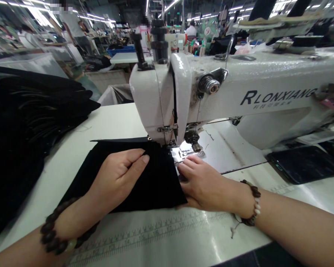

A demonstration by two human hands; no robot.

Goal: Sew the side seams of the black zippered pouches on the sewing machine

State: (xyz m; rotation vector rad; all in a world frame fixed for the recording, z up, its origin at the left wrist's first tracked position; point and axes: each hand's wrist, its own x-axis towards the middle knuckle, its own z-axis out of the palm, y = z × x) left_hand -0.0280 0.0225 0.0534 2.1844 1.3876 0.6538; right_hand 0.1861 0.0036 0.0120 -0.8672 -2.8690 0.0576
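Observation:
A piece of black fabric [156, 185] lies on the sewing machine's bed, its far right part under the needle area of the white sewing machine [161, 89]. My left hand [122, 168] rests on top of the fabric, thumb pressed against the curled forefinger, gripping a bit of cloth. At the cloth's right edge, just in front of the lit presser foot [180, 154], my right hand [197, 181] has its fingers curled in and closed on that edge. Its fingertips are partly hidden. Both wrists wear beaded bracelets.
A large heap of black cloth pieces [25, 129] stands at the left. On the right of the table lies a dark phone [308, 163]. A printed ruler scale [150, 235] runs along the front edge. Behind are other workstations and people.

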